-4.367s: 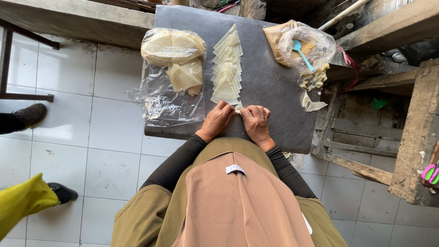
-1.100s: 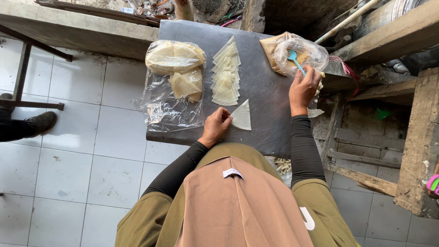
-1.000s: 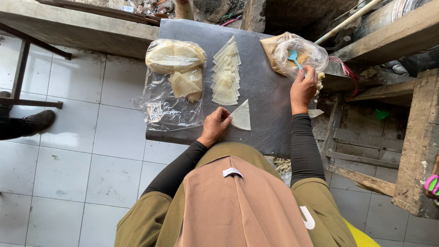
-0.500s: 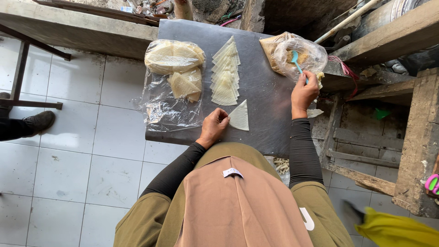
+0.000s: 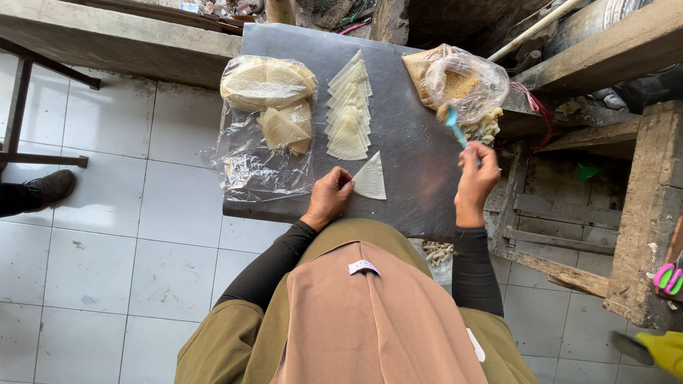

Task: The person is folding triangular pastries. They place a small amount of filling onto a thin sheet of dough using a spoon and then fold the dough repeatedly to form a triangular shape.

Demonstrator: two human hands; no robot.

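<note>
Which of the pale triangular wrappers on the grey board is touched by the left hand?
The single wrapper lying alone at the board's near edge; the left hand rests on its corner. The others overlap in a row.

A pale triangular wrapper (image 5: 371, 178) lies flat on the grey counter (image 5: 413, 163), its left edge touched. A blue spoon (image 5: 455, 126) is held tilted, bowl end carrying pale filling.

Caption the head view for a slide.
Left hand pins a triangular wrapper; right hand lifts a blue spoon.
</note>
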